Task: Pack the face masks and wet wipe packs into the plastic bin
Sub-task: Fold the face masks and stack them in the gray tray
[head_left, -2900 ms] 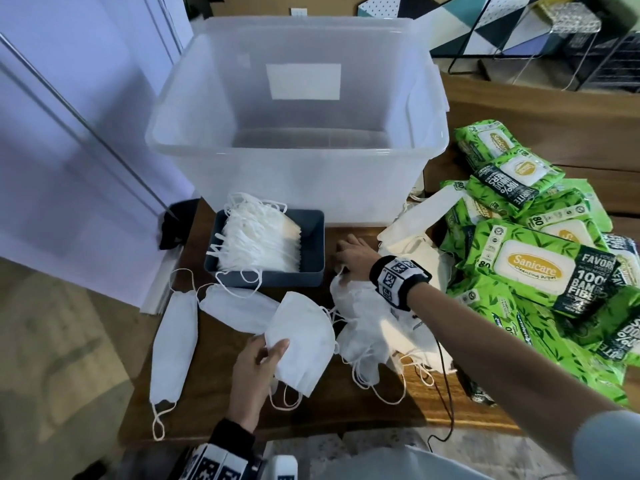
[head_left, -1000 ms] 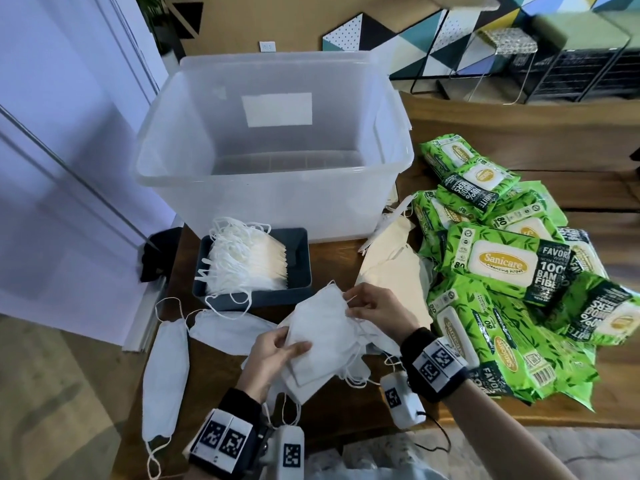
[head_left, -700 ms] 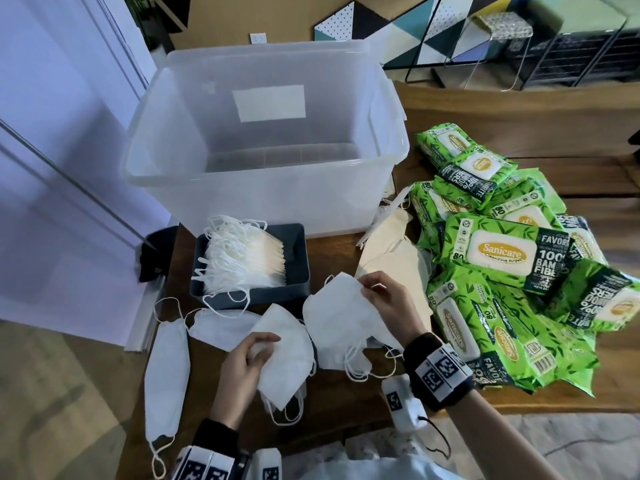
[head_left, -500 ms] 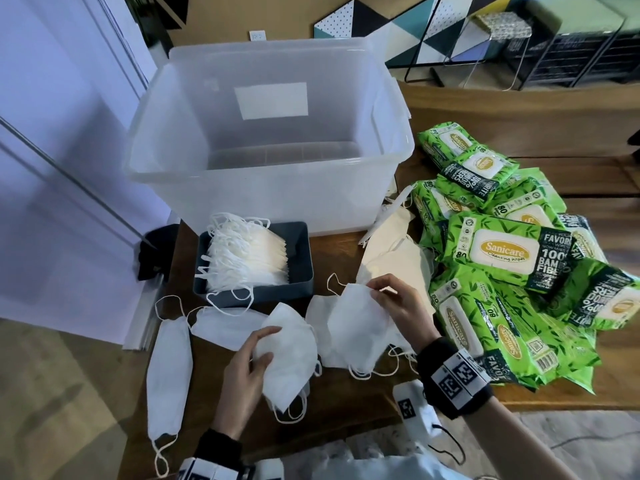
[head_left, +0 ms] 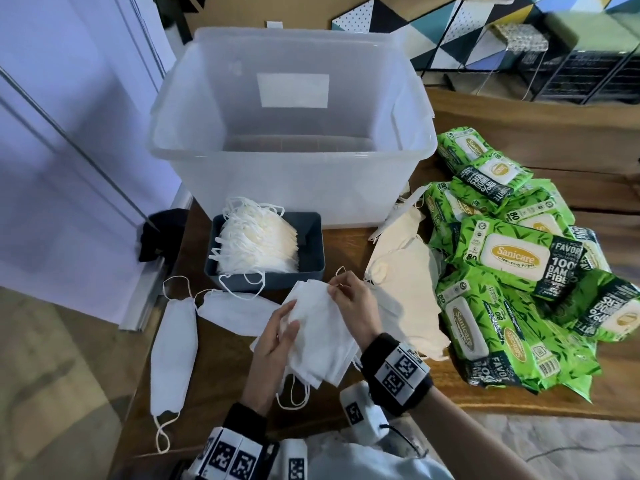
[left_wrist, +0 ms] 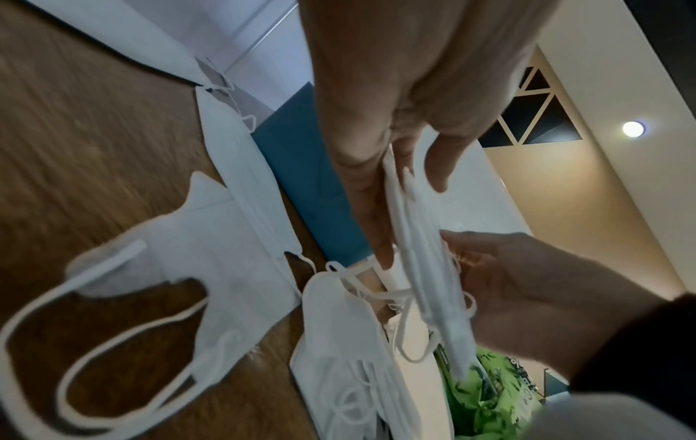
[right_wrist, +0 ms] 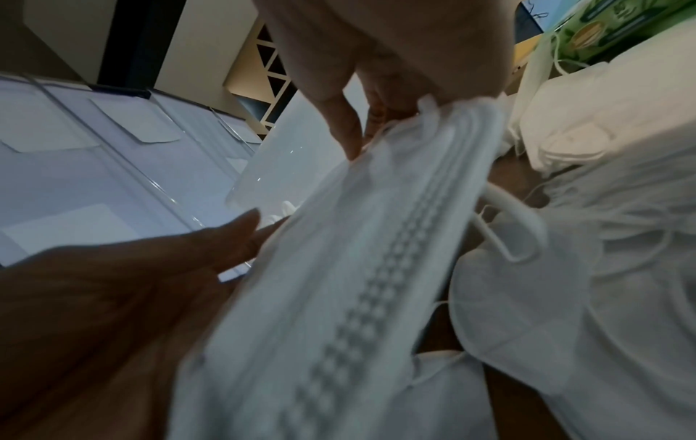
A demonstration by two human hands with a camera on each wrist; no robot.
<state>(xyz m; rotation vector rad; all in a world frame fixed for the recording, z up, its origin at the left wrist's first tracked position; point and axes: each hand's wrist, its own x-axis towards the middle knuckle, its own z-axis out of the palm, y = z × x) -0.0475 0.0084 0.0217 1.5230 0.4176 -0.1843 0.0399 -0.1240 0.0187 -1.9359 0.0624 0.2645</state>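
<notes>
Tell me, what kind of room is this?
Probably a living room or office lounge: a wooden table, a wall with colourful triangles, and cushioned wire-frame stools behind the plastic bin.

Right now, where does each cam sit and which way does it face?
Head: on the head, looking forward-down at the plastic bin, wet wipe packs and both hands.
Left wrist: on the left wrist, along the left hand to the stack of face masks.
Right wrist: on the right wrist, along the right hand.
All three share the mask stack, gripped by both hands.
</notes>
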